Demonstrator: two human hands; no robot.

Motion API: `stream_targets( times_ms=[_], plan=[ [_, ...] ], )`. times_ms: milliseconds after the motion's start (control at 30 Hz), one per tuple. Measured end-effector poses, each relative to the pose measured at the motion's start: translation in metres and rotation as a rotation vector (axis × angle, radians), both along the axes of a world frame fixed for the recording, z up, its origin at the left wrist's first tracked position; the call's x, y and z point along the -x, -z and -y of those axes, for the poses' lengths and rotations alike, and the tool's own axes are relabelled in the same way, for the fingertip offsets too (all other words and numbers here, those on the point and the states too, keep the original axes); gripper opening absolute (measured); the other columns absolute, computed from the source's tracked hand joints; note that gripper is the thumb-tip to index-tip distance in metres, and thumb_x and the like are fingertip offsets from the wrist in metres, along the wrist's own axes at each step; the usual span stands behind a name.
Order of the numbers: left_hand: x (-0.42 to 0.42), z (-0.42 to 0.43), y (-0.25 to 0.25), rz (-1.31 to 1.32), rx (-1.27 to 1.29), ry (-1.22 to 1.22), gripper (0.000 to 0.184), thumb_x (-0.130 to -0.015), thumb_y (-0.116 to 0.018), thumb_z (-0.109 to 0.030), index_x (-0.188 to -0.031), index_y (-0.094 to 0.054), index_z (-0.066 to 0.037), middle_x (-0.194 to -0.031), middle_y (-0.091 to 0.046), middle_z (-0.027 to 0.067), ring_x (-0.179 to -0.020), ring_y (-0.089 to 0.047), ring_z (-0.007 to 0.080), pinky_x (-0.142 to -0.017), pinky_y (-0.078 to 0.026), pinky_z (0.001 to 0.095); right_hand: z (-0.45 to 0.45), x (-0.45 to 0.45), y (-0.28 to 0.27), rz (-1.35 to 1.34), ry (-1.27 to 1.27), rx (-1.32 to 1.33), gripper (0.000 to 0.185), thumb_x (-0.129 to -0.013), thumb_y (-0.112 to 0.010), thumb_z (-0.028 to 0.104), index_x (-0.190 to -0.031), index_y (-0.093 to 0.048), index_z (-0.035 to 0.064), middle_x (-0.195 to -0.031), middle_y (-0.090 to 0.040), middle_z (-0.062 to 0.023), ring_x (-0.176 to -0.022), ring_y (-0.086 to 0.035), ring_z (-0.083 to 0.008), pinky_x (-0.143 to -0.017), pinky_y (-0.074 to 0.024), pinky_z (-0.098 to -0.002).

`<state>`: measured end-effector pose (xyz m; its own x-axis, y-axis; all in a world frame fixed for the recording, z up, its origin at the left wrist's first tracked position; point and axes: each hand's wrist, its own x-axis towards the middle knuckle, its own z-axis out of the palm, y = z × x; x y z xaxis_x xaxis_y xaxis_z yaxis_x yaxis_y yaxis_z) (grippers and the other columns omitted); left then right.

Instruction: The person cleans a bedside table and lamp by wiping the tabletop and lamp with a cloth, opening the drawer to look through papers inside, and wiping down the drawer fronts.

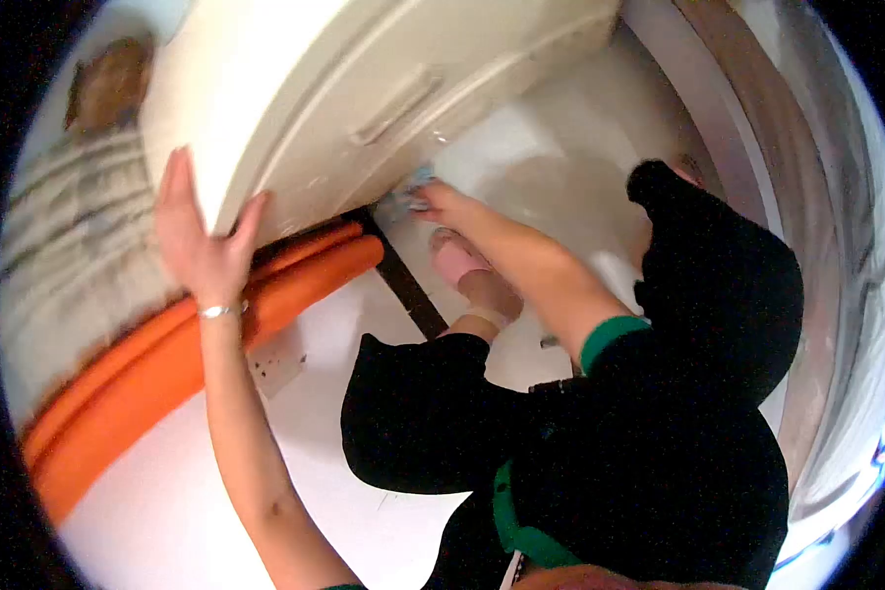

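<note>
My left hand (205,236) rests against the near corner of a cream-coloured piece of furniture (364,88), fingers stretched out and thumb spread apart on the side with the molded panel. A silver bracelet (222,310) circles that wrist. Low down, by the furniture's bottom edge, my right hand (437,202) is closed on a bunched grey-blue cloth (399,202). Part of the cloth is blurred, and I cannot make out all the fingers.
Orange padded edging (305,280) runs along the left, beside pale striped fabric (79,216). A wall socket (277,362) shows below it. My foot in a pink slipper (459,258) is on the floor near the cloth. Beige and grey curtains (806,197) hang on the right.
</note>
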<state>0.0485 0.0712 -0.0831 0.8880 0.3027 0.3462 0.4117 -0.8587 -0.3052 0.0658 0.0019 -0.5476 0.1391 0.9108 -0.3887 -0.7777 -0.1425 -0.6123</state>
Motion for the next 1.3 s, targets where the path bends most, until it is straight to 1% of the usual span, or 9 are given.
stream_targets(
  times_ms=[100,233,467,633,733,900,1033,1200,1300],
  plan=[
    [0.009,-0.004,-0.002,0.005,-0.057,-0.028,0.087,-0.071,-0.083,-0.044,-0.14,-0.048,-0.005,-0.138,-0.054,0.0175,-0.126,-0.051,0.0346,-0.105,-0.042,0.0426,0.029,-0.064,-0.006,-0.564,0.185,0.204,0.028,-0.094,-0.059,0.013,-0.12,-0.05,0.0106,-0.103,-0.057,-0.0088,-0.084,-0.06,-0.0265,-0.064,-0.0562,-0.0378],
    [-0.018,0.001,0.009,0.083,-0.003,-0.024,0.085,-0.072,-0.08,-0.05,-0.139,-0.05,-0.008,-0.136,-0.055,0.0167,-0.122,-0.053,0.0338,-0.102,-0.044,0.0423,0.086,-0.208,-0.092,-0.545,0.114,0.193,0.029,-0.099,-0.051,0.022,-0.125,-0.048,0.0075,-0.108,-0.059,-0.0103,-0.092,-0.061,-0.0253,-0.067,-0.0553,-0.0382],
    [-0.02,-0.003,0.034,0.056,-0.002,-0.041,0.084,-0.076,-0.079,-0.043,-0.144,-0.044,-0.009,-0.143,-0.049,0.0148,-0.129,-0.049,0.033,-0.107,-0.041,0.0409,0.104,-0.238,-0.182,0.105,0.661,0.278,0.046,-0.09,-0.062,0.004,-0.133,-0.047,0.0054,-0.134,-0.051,-0.0123,-0.117,-0.053,-0.0241,-0.086,-0.0521,-0.0396],
    [0.005,-0.013,0.003,0.087,-0.03,-0.046,0.082,-0.075,-0.078,-0.047,-0.143,-0.046,-0.014,-0.137,-0.054,0.0124,-0.123,-0.053,0.0296,-0.1,-0.046,0.0395,0.074,-0.22,-0.202,0.542,0.704,0.32,0.048,-0.093,-0.059,0.007,-0.137,-0.04,0.0134,-0.124,-0.055,-0.0086,-0.099,-0.057,-0.0193,-0.08,-0.0496,-0.0348],
    [0.008,-0.016,0.008,0.081,0.014,-0.076,0.083,-0.075,-0.079,-0.04,-0.145,-0.043,-0.015,-0.143,-0.05,0.0132,-0.127,-0.051,0.0314,-0.105,-0.043,0.0402,0.09,-0.195,-0.205,0.871,0.486,0.117,0.041,-0.09,-0.064,0.008,-0.129,-0.051,0.0092,-0.108,-0.062,-0.007,-0.096,-0.058,-0.0174,-0.076,-0.051,-0.0324],
    [0.009,-0.018,0.012,0.152,-0.033,-0.036,0.079,-0.075,-0.078,-0.045,-0.142,-0.047,-0.014,-0.137,-0.054,0.011,-0.123,-0.053,0.0291,-0.1,-0.046,0.0391,0.118,-0.192,-0.247,0.76,0.131,0.212,0.047,-0.09,-0.064,0.012,-0.132,-0.046,0.0072,-0.11,-0.062,-0.0104,-0.099,-0.06,-0.0195,-0.075,-0.0542,-0.0338],
    [0.016,-0.034,0.025,0.15,-0.02,-0.049,0.079,-0.077,-0.077,-0.042,-0.144,-0.045,-0.015,-0.141,-0.052,0.011,-0.126,-0.051,0.0295,-0.104,-0.044,0.0391,0.15,-0.245,-0.306,1.208,-0.149,0.177,0.049,-0.091,-0.065,0.021,-0.133,-0.046,0.0062,-0.109,-0.063,-0.014,-0.092,-0.063,-0.0205,-0.074,-0.0552,-0.0354],
    [0.016,-0.028,0.017,0.115,-0.01,-0.092,0.08,-0.079,-0.076,-0.04,-0.147,-0.041,-0.016,-0.145,-0.049,0.0107,-0.132,-0.047,0.0284,-0.109,-0.041,0.039,0.222,-0.312,-0.438,1.993,-0.389,0.063,0.042,-0.087,-0.061,0.006,-0.128,-0.052,0.0114,-0.117,-0.064,-0.0174,-0.111,-0.061,-0.0337,-0.094,-0.0492,-0.0416],
    [0.016,-0.038,0.02,0.095,0.007,-0.077,0.08,-0.08,-0.076,-0.039,-0.147,-0.041,-0.016,-0.146,-0.048,0.011,-0.133,-0.046,0.0282,-0.111,-0.04,0.0387,0.249,-0.345,-0.441,2.277,-0.25,0.163,0.046,-0.083,-0.061,0.003,-0.127,-0.052,0.012,-0.117,-0.063,-0.0181,-0.113,-0.06,-0.0349,-0.096,-0.0477,-0.0439]
  ],
)
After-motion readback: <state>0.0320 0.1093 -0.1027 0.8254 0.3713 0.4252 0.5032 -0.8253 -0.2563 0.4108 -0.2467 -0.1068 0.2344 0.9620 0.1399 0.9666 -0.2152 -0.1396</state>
